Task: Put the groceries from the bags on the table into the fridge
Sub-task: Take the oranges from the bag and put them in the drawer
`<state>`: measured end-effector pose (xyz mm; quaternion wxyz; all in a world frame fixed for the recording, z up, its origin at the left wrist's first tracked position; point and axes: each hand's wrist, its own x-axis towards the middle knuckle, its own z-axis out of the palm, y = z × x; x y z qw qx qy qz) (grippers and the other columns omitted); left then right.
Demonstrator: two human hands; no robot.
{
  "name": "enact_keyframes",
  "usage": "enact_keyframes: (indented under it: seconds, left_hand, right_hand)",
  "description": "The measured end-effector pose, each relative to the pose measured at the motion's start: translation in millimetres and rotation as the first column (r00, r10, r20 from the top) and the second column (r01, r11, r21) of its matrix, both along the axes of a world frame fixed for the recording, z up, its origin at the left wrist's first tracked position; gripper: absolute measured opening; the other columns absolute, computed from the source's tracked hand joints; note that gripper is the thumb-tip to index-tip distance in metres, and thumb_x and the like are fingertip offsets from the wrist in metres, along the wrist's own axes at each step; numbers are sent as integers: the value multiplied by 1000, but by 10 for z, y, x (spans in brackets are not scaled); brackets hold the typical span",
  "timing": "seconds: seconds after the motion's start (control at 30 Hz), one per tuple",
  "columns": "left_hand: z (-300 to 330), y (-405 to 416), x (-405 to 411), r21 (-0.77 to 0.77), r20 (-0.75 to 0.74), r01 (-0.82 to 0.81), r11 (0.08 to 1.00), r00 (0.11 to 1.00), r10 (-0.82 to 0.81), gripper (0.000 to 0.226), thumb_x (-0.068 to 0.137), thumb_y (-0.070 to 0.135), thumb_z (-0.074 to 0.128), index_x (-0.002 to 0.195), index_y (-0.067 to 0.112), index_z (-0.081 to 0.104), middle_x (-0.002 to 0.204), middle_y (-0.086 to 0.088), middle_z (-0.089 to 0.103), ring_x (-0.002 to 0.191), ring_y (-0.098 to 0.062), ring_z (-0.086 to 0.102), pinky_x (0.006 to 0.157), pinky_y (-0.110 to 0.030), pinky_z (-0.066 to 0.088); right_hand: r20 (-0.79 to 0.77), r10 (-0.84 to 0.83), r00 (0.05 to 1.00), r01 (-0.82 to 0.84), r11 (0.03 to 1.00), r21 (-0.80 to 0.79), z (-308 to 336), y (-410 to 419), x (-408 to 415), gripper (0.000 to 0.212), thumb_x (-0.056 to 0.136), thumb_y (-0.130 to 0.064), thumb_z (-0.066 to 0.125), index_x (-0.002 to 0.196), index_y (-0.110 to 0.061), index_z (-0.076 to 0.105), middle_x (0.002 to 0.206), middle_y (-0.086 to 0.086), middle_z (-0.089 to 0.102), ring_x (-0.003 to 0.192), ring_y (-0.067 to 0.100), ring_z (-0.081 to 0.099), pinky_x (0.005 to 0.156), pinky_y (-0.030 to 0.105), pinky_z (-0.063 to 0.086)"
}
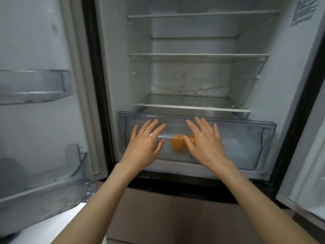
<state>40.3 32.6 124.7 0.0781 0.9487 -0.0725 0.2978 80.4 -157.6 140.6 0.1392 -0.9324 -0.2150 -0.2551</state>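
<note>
The fridge stands open in front of me, its three shelves bare. At the bottom sits a clear plastic crisper drawer (246, 138). Through its front wall I see an orange (176, 143); a second orange (192, 138) shows partly behind my right hand. My left hand (146, 143) lies flat on the drawer's front at the left, fingers spread. My right hand (205, 141) lies flat on the front near the middle, fingers spread too. Neither hand holds anything.
The left fridge door (35, 103) is swung open, with an upper bin (33, 87) and a lower bin (44, 184). The right door's edge (309, 173) stands open at the right. A brown lower drawer front (175, 217) lies below the compartment. Shelf edge (191, 107) juts just above the crisper.
</note>
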Motion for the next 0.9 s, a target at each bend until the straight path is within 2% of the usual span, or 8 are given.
enact_keyframes:
  seconds: [0.1,0.2,0.33,0.47,0.57,0.63,0.7,0.9]
  left_hand:
    - [-262,129,-534,-17,-12,-33,999,999,33,52,95,42,33,144,25,32,153,-2,28,143,-23,18,114,-48,13]
    - [-617,288,-1145,-55,-79,-84,995,994,79,62,87,48,22,142,25,37,150,-3,34,141,-25,26,112,-48,19]
    - [-1181,554,-2072,-44,-149,-155,987,978,147,51,88,40,36,136,23,45,139,-6,49,131,-28,42,104,-50,34]
    - [-1652,940,-3041,-56,-303,-323,945,907,292,49,90,41,34,135,27,44,139,-4,50,131,-29,43,102,-52,35]
    - [-1842,1302,-3767,-74,-430,-479,875,807,405,55,91,47,25,139,27,41,145,-4,42,136,-29,35,108,-52,25]
    - [-1906,1536,-4219,-77,-457,-572,817,748,481,58,91,51,18,143,29,33,151,-2,32,142,-27,23,112,-45,11]
    - [-1951,1776,-4621,-90,-461,-659,747,692,555,53,96,49,22,146,31,24,156,0,20,145,-23,10,115,-43,4]
    - [-2078,2548,-5620,-83,-536,-875,477,443,719,54,98,44,30,147,36,11,158,5,5,146,-17,-2,116,-42,-1]
  right_hand:
    - [-44,106,993,-103,993,57,-229,204,-474,58,96,-40,42,148,-24,23,157,4,20,145,19,14,117,43,7]
    - [-148,167,975,-161,985,55,-576,446,-1012,60,96,-42,41,149,-26,17,158,2,15,146,17,8,118,42,5]
    - [-294,256,921,-253,966,48,-1068,846,-1786,61,97,-44,37,149,-29,10,159,-2,8,146,14,3,118,39,0]
    - [-407,374,834,-406,914,8,-1486,1355,-2550,59,98,-43,36,149,-30,10,159,-3,6,146,14,1,118,41,0]
    - [-459,463,759,-519,855,4,-1728,1846,-3033,59,97,-47,34,149,-31,11,159,-5,7,147,15,3,118,42,-1]
    - [-472,513,717,-584,812,-3,-1852,2202,-3327,59,96,-49,33,149,-33,11,159,-5,8,147,16,4,119,44,1]
    - [-491,565,663,-651,759,-6,-1923,2567,-3614,59,97,-48,33,149,-32,11,159,-4,8,147,16,4,118,43,2]
    - [-536,693,483,-819,574,5,-2058,3703,-4376,58,98,-44,35,149,-29,13,159,-1,9,147,18,5,118,43,3]
